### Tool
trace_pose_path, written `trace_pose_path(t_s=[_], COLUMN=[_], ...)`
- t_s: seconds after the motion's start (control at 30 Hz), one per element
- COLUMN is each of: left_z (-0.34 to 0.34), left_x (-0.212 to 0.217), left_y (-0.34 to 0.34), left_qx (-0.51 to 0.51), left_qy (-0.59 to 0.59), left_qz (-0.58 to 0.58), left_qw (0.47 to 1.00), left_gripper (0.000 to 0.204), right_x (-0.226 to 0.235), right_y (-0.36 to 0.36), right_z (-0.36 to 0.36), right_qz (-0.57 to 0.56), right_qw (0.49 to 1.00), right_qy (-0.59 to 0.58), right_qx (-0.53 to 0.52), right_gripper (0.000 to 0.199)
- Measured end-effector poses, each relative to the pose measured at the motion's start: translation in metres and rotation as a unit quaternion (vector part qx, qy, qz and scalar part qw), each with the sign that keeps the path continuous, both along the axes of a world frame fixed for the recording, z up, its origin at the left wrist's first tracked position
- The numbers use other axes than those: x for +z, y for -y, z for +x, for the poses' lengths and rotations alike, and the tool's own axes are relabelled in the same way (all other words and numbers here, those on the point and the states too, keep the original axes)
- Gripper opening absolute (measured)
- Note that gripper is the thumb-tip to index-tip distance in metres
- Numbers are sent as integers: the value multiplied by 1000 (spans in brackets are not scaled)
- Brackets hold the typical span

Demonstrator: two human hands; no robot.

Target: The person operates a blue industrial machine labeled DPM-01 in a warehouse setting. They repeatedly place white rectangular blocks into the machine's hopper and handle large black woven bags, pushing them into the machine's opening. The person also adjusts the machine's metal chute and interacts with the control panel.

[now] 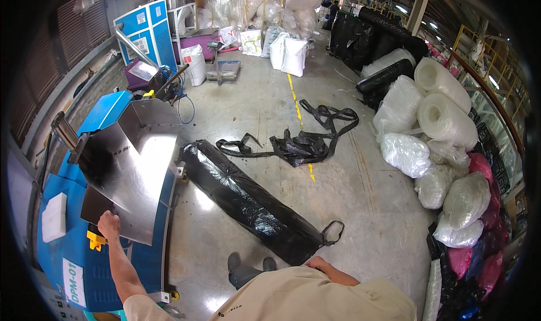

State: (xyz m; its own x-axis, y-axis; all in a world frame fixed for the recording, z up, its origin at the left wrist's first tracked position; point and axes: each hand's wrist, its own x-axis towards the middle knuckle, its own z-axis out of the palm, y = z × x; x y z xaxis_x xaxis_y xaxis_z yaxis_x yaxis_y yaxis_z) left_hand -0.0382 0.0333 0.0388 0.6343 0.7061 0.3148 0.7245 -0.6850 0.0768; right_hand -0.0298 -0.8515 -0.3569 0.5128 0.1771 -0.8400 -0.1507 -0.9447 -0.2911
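My left hand is closed at the near left edge of a shiny metal feed chute on a blue machine. What its fingers hold, if anything, is hidden. Just below it is a yellow fitting. My right hand shows only in part beside my body, close to the near end of a long black plastic bundle, and its fingers are hidden. The bundle lies slantwise on the floor, with a black loop at its near end. A tangled black plastic strip lies beyond it.
Wrapped clear plastic rolls and bags line the right side. Black wrapped bundles stand at the far right. White sacks and a platform scale sit farther back. A white block rests on the machine.
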Motion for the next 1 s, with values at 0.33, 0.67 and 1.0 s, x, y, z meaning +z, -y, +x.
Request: trace_pose_path(t_s=[0.33,0.67,1.0], left_z=[-13,-22,-19], left_x=[6,12,6], left_y=[-5,-4,-8], left_qx=[14,19,16], left_qy=[-8,-8,-5], left_qz=[12,21,28], left_qw=[1000,1000,999], left_gripper=[17,16,17], right_x=[-15,-6,2], right_y=[-10,-20,-19], right_z=[7,10,-1], right_qz=[-13,-14,26], right_qw=[995,993,996], right_qy=[-14,-5,69], right_qx=[100,115,48], right_gripper=[57,55,29])
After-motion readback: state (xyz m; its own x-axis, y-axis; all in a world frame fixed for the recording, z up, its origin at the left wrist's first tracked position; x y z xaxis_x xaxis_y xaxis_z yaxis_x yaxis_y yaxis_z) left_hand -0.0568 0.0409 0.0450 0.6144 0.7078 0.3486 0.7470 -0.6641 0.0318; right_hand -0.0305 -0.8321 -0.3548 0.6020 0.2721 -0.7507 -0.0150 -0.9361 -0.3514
